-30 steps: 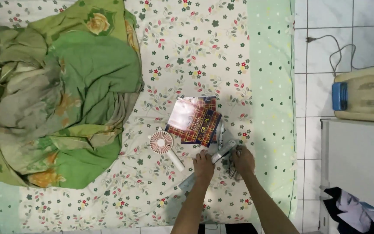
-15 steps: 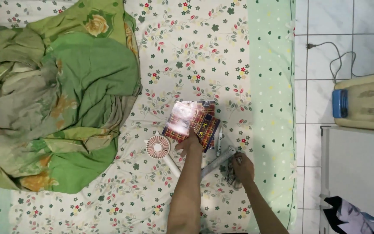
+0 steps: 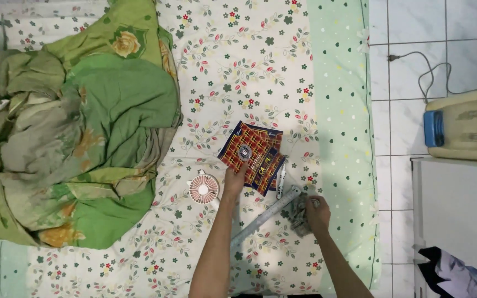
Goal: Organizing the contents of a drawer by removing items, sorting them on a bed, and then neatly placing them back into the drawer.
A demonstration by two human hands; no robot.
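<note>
Head view: floral bedsheet (image 3: 238,66) beside white tiled floor (image 3: 409,77).

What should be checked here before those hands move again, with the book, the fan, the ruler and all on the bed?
1. Left hand on the plaid book's lower edge: ok; firm grip: cannot tell.
2. Right hand on the small dark bundle: ok; what it is: cannot tell.
3. Metal ruler lying flat between the hands: ok.
4. Small round fan clear of the left hand: ok, close beside it.
5. Pen beside the book: ok.
</note>
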